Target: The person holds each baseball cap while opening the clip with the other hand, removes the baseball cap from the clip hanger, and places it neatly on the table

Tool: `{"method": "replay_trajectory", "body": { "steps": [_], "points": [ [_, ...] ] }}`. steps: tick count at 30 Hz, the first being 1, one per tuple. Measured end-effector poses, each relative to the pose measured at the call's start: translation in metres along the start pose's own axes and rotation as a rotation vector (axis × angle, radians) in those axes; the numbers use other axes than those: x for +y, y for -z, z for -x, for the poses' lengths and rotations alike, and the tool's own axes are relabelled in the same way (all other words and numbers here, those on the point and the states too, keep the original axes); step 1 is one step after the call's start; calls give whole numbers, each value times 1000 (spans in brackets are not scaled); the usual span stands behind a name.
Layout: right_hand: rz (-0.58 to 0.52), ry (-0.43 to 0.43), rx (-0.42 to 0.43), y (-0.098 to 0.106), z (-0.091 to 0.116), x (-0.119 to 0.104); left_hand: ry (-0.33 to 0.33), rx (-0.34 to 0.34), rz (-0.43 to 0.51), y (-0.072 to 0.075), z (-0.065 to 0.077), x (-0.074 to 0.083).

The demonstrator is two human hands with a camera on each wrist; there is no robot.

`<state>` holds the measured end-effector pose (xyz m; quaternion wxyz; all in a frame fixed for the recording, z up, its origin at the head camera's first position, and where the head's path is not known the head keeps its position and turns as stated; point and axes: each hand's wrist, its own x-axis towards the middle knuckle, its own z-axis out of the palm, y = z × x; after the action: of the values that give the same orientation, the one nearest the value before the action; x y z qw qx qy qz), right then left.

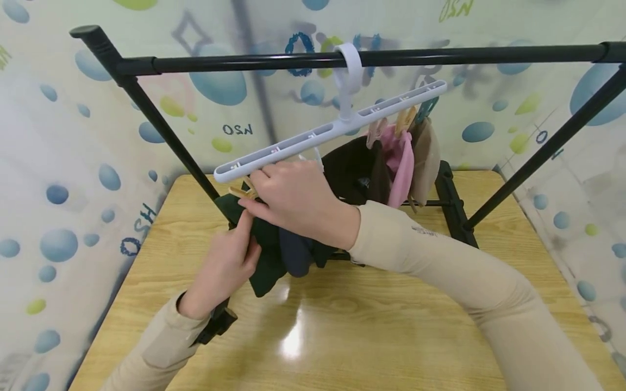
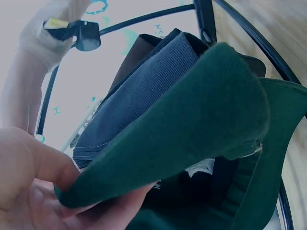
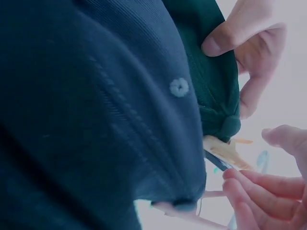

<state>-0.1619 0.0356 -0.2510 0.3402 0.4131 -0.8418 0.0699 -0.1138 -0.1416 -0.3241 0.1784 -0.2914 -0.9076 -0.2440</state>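
Observation:
A dark green cap hangs below the left end of a white hanger, at a yellowish clothespin. My left hand pinches the edge of this cap; the left wrist view shows its fingers on both sides of the green cloth. My right hand is at the clothespin. In the right wrist view its fingertips lie close by the clothespin, with the thumb held apart from them. Beside the green cap hangs a navy cap with a stitched eyelet.
The hanger hooks over a black rack bar and tilts down to the left. Further right hang a dark brown cap, a pink item and a beige item on clothespins. The rack stands on a wooden table against patterned walls.

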Motion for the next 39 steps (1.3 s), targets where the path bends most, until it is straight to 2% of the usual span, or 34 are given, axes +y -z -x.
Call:
{"method": "replay_trajectory", "body": {
  "steps": [4,9,13,18,26,33,39],
  "points": [
    [77,-31,14,-3,-8,-6,17,-30,26,0,1,2],
    [143,-82,1,-6,-19,-10,-7,-7,39,-2,-2,1],
    [157,-125,-82,-6,-29,-13,-13,4,56,-1,-3,1],
    [179,-154,-235,-8,-46,-14,12,-2,73,2,-6,1],
    [172,-210,-451,-13,-72,-4,-10,31,17,7,-14,-6],
    [147,-255,-499,-16,-84,13,13,-8,33,13,-23,-11],
    [88,-281,-521,-18,-88,16,39,-32,16,16,-25,-11]
  ]
}}
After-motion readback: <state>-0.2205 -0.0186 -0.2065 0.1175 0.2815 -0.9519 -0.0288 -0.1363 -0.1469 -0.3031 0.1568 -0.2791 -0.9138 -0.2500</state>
